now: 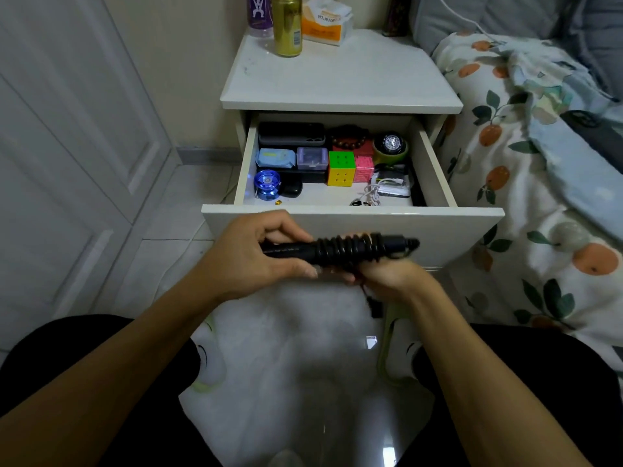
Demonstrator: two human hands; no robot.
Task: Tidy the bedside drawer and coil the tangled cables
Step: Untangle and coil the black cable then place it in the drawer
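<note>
A black rod-shaped device (286,250) lies crosswise in front of the open white drawer (350,224), with a black cable (347,249) wound in tight turns round its right half. My left hand (259,254) grips the bare left end. From below, my right hand (387,276) holds the wound part; it is blurred. The cable's plug end (375,306) dangles under the right hand. In the drawer lie a colour cube (341,168), a blue yo-yo (267,183), a watch (391,143), a bead bracelet (349,138), small boxes and a tangled white cable (371,193).
The nightstand top (340,79) carries a gold can (287,25), a purple bottle (259,13) and a tissue pack (325,21). A bed with a fruit-print cover (526,163) stands at the right, a white wardrobe door (67,129) at the left. My knees frame the glossy floor below.
</note>
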